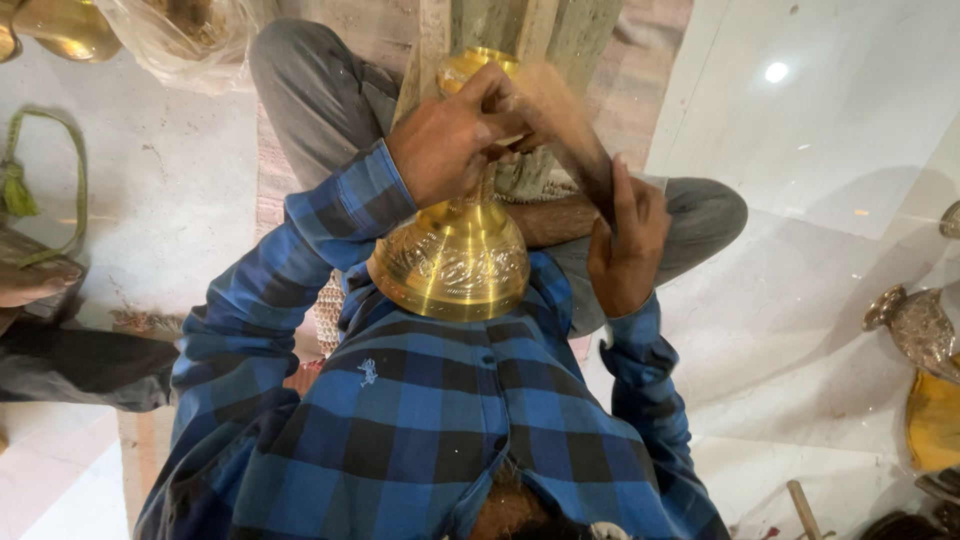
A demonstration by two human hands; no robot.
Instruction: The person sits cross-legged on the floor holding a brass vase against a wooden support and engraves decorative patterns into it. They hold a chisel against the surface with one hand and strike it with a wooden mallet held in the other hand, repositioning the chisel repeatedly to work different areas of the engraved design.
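Brass piece, bell-shaped and engraved, tilted with its flared end pressed against the blue checked shirt and its thin stem pointing away from the body, ending in a round knob. Left hand clamped around the upper stem, just below that knob. Right hand to the right of the brass piece, closed on a dark strip that slants up toward the stem; strip's far end fuzzy and blurred, so cannot tell what it is made of or whether it touches the metal.

Likely trouble: flared end only leans on cloth, so a loosened left-hand grip could let it slide off the lap and hit the hard pale floor, denting the rim. Strip runs close to the left hand's fingers, so a stray stroke could catch them.

Just beyond the brass piece, a wooden post and folded legs in grey trousers, crowding the space around the stem. Far left of it, a green cord, another person's foot, a plastic bag and a brass pot. Well to its right, a silver vessel and a yellow plate; nearer the body, a wooden handle.
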